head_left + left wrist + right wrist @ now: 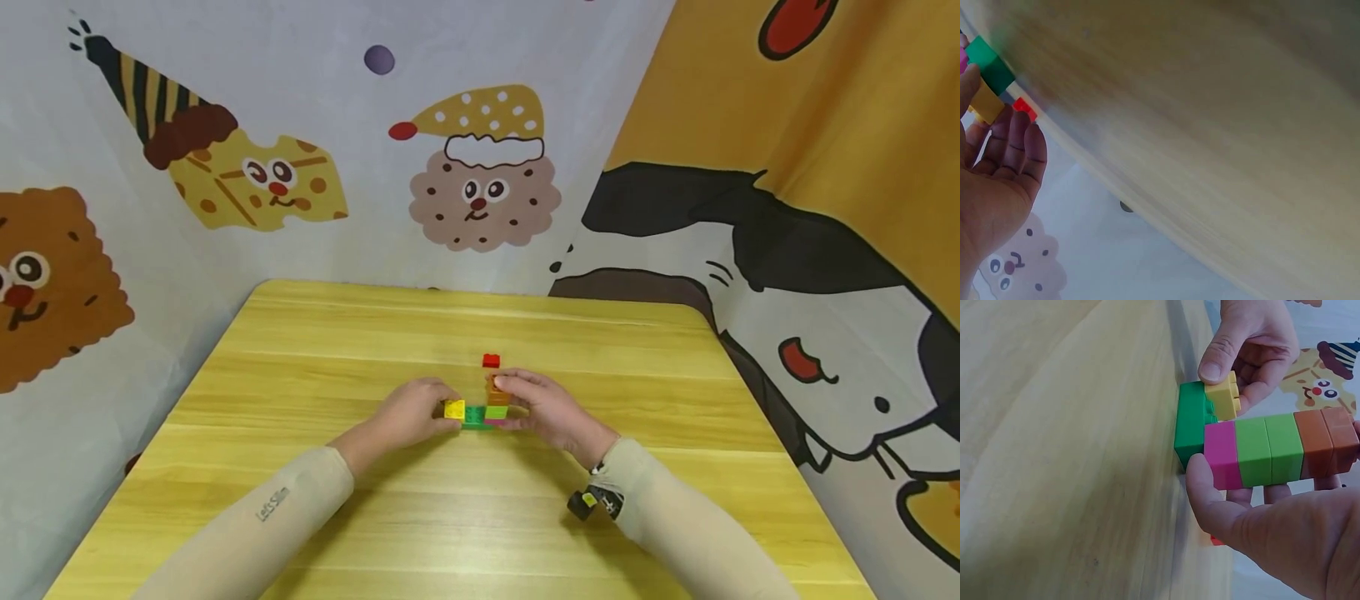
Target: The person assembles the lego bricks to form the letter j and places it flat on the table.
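A long green brick (1190,422) lies flat on the table as a base. At its left end sits a yellow brick (454,409), pinched between the thumb and fingers of my left hand (408,412). A column rises from the right end: a pink brick (1221,456) lowest, then two lime green bricks (1268,451), then two orange bricks (1325,444). My right hand (551,414) grips this column, its thumb low by the pink brick and its fingers along the far side. In the left wrist view, the hand hides part of the build.
A single red brick (491,360) lies on the wooden table (360,333), just beyond the column. A patterned curtain (300,100) hangs behind the table's far edge. A small black device (592,502) is strapped at the right wrist.
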Demonstrator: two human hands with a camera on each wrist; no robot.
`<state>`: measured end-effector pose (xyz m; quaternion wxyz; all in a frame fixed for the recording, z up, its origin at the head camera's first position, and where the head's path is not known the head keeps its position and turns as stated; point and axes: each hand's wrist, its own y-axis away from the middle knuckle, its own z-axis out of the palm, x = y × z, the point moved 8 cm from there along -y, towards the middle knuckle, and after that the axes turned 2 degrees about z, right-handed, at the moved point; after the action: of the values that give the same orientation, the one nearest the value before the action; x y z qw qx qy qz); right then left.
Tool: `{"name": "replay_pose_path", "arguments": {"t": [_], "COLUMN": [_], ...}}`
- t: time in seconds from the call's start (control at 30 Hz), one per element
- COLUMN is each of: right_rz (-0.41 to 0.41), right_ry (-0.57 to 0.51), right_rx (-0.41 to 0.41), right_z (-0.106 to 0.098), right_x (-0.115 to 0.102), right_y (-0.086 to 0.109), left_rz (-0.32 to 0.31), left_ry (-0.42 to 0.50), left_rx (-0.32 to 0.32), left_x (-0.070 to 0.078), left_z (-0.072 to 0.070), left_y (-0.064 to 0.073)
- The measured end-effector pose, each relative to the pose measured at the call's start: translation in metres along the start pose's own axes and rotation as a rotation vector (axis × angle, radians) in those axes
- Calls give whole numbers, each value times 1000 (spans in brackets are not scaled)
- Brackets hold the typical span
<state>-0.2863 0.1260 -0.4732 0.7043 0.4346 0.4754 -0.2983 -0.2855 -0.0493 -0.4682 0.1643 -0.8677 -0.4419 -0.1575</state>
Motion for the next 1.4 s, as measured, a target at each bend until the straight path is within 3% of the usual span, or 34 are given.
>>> {"name": "replay_pose_path", "arguments": {"t": [0.23, 0.43, 0.53, 0.67, 0.8, 1.07, 1.2, 1.4], "right_rz": [4, -57, -182, -408, -504, -418, -317, -162], "right_ry": [8, 81, 259, 537, 658, 653, 605, 588], "right_rx": [6, 37, 94, 146, 174, 262, 284, 250], "right_z": [1, -6, -14, -14, -9, -17, -25, -31], "right_x": [1, 3, -4, -24, -37, -39, -32, -15], "right_y": [-2, 3, 10, 19, 21, -1, -16, -34], "left_rz": [-10, -3, 5, 5, -11, -5, -6, 13], "left_ry": [2, 2, -2, -13, -28, -85, -94, -91], "left_rx": [3, -5, -15, -12, -13, 7, 21, -23], "left_x": [-1, 2, 4, 4, 2, 1, 2, 9], "left_z": [-1, -1, 0, -1, -3, -2, -1, 1], "left_y": [2, 2, 2, 3, 4, 3, 3, 5]}}
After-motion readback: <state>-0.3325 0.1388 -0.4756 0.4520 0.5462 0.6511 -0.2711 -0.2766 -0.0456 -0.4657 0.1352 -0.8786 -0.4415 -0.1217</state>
